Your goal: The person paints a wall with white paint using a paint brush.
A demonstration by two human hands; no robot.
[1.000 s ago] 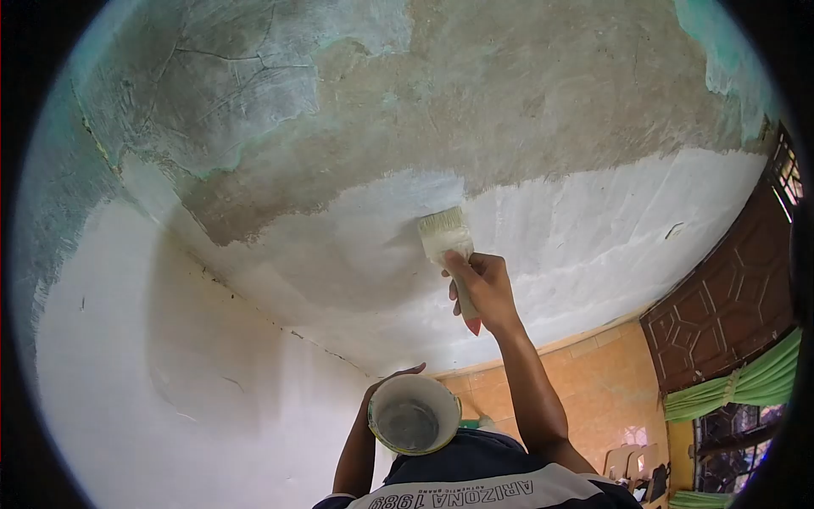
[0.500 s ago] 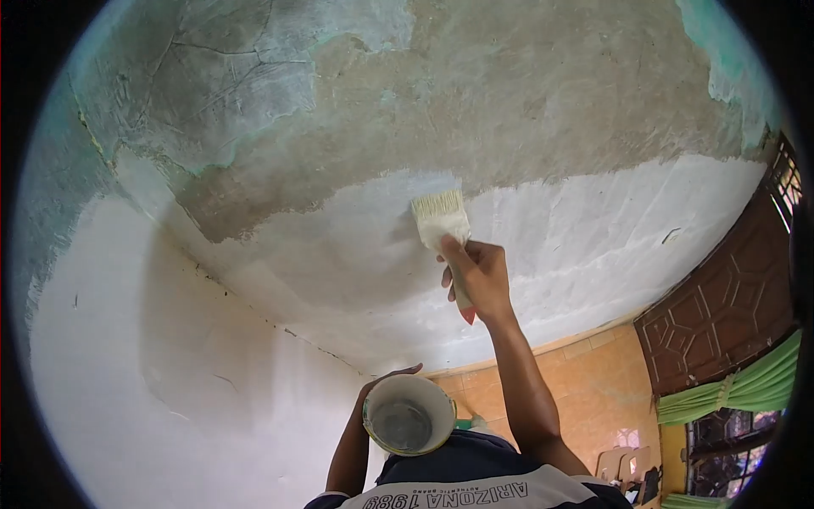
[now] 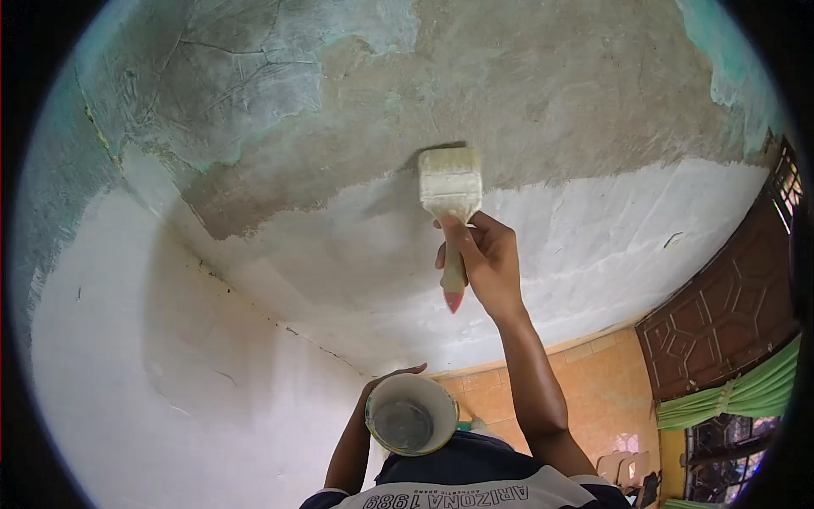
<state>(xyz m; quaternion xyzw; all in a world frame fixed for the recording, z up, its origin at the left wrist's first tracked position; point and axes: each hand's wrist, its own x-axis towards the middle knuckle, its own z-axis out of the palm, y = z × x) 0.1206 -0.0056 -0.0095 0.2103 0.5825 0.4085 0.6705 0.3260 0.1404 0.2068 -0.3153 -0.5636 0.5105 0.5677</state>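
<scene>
My right hand (image 3: 490, 263) grips the handle of a wide paint brush (image 3: 451, 182), bristles up, its handle tip red. The bristles are at the bare grey-brown wall (image 3: 543, 102), just above the upper edge of the white paint (image 3: 577, 229). Near my chest, my left hand (image 3: 397, 374) is curved around a round bucket (image 3: 412, 415). Its thumb side and fingers are partly hidden behind the bucket. Greyish-white contents show at the bucket's bottom.
A white side wall (image 3: 212, 365) meets the painted wall at a cracked corner on the left. Orange floor tiles (image 3: 585, 382) lie below. At the right are a brown carved door (image 3: 721, 297), a green curtain (image 3: 738, 394) and chairs (image 3: 627, 467).
My right hand has raised the brush, whose bristles have moved from the white paint's edge up onto the bare wall. The brush now stands more upright. My left hand and the bucket have hardly moved.
</scene>
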